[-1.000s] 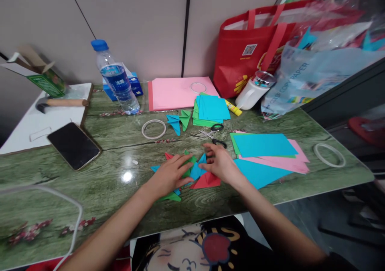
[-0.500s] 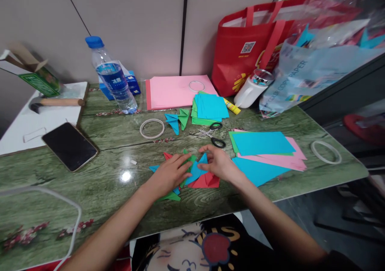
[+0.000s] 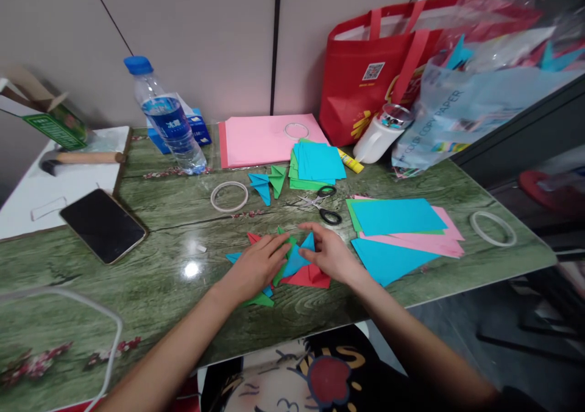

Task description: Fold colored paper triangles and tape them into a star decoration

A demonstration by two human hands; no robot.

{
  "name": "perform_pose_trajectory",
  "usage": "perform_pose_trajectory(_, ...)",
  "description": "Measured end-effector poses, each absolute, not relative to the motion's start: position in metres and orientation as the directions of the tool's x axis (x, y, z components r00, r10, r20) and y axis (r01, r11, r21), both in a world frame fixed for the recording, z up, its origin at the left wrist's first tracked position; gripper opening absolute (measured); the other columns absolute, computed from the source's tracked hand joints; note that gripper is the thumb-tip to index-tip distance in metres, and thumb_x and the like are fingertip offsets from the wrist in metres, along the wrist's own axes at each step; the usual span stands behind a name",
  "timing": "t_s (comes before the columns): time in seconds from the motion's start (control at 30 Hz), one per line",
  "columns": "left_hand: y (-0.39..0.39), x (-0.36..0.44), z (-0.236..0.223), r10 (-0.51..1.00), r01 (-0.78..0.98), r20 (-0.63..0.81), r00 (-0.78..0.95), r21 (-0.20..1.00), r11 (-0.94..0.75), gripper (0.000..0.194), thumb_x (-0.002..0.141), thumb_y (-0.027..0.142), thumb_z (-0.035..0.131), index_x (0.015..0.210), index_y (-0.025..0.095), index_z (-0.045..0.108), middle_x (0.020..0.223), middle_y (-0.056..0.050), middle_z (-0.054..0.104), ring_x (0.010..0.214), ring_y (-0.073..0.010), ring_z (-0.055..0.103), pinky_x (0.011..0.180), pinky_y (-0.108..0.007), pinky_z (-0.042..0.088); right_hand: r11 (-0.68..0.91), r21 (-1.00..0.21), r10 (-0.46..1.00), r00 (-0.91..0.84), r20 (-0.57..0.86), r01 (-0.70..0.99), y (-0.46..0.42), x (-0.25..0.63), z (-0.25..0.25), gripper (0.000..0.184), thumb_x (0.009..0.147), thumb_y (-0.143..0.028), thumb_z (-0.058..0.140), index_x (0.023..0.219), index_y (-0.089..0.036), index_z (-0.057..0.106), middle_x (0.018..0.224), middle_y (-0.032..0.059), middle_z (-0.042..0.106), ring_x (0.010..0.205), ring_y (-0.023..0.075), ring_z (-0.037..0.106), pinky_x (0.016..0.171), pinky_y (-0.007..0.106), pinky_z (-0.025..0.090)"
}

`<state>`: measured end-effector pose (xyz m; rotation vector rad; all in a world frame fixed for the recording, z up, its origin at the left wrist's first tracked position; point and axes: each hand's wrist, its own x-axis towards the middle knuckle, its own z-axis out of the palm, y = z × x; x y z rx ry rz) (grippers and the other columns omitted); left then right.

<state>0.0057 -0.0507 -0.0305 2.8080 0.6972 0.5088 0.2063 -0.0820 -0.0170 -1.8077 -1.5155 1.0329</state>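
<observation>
Near the middle of the front edge of the tabletop [image 3: 173, 314], a cluster of folded papers is covered in part by the left hand [image 3: 258, 262]; its fingers are held close together, and whether anything is gripped beneath them cannot be told. A blue folded piece [image 3: 295, 262], set above a red folded piece [image 3: 313, 276], is touched by the right hand [image 3: 333, 255], whose thumb and forefinger are spread apart; whether it is pinched by the hidden fingers cannot be told. Toward the right edge, coloured strips [image 3: 400, 217] are stacked.
</observation>
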Motion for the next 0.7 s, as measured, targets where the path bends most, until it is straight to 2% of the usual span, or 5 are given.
perform_pose_trajectory(0.07, -0.0507, 0.0056, -0.03, 0.481, 0.409, 0.279, 0.831, 0.281, -0.868, 0.031, 0.094, 0.021, 0.037, 0.12, 0.014, 0.052, 0.13, -0.014, 0.051, 0.116, -0.0241, 0.051, 0.094, -0.044, 0.049, -0.229, -0.816, 0.973, 0.11, -0.202, 0.53, -0.0825, 0.2061, -0.0211, 0.044, 0.064, -0.021, 0.066, 0.107, -0.017, 0.059, 0.058, -0.0061, 0.05, 0.052, 0.0109, 0.046, 0.049, 0.021, 0.036)
perform_pose_trajectory(0.2, -0.0507, 0.0056, -0.0303, 0.487, 0.409, 0.286, 0.825, 0.293, -0.864, 0.03, 0.094, 0.021, 0.038, 0.12, 0.014, 0.051, 0.13, -0.014, 0.052, 0.116, -0.023, 0.051, 0.094, -0.042, 0.049, -0.25, -0.842, 0.967, 0.085, -0.239, 0.478, -0.0823, 0.2059, -0.0248, 0.024, 0.063, -0.023, 0.068, 0.086, -0.016, 0.064, 0.06, -0.0024, 0.058, 0.055, 0.0131, 0.053, 0.051, 0.023, 0.041)
perform_pose_trajectory(0.3, -0.0509, 0.0057, -0.0313, 0.489, 0.412, 0.29, 0.823, 0.289, -0.864, 0.03, 0.094, 0.021, 0.039, 0.12, 0.014, 0.051, 0.131, -0.013, 0.051, 0.116, -0.0233, 0.051, 0.094, -0.042, 0.049, -0.25, -0.853, 0.965, 0.049, -0.257, 0.458, -0.0817, 0.2052, -0.0224, 0.015, 0.064, -0.023, 0.067, 0.077, -0.016, 0.065, 0.06, -0.0008, 0.062, 0.056, 0.0144, 0.057, 0.052, 0.023, 0.044)
perform_pose_trajectory(0.7, -0.0506, 0.0069, -0.0291, 0.479, 0.409, 0.289, 0.829, 0.271, -0.871, 0.03, 0.094, 0.02, 0.037, 0.12, 0.014, 0.051, 0.129, -0.013, 0.052, 0.115, -0.0234, 0.051, 0.093, -0.042, 0.05, -0.237, -0.885, 0.97, 0.056, -0.235, 0.402, -0.0845, 0.2039, -0.0226, 0.022, 0.065, -0.023, 0.065, 0.086, -0.017, 0.066, 0.068, 0.0002, 0.066, 0.062, 0.0158, 0.06, 0.057, 0.026, 0.049)
